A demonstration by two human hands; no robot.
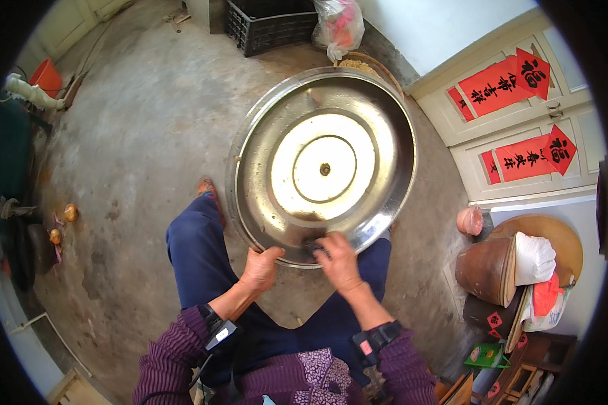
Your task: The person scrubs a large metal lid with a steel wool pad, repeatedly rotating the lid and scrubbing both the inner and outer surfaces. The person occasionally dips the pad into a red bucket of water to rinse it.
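Observation:
A large round stainless-steel basin (329, 124) is tilted in front of me, its shiny inside facing up. Its flat bottom has a ring and a dark spot at the center, and small drops or specks dot the wall. My left hand (261, 268) grips the near-left rim, thumb over the edge. Against the near inner wall, my right hand (340, 260) holds a small dark scrubbing pad (316, 247); it is blurred and mostly covered by the fingers.
Beyond the basin are a black plastic crate (278, 30), a clear plastic bag (340, 25) and a partly hidden basket (357, 65). A brown earthenware jar (481, 273) stands right, near white doors (517, 126). At left are onion-like bulbs (71, 212) and an orange bucket (46, 77).

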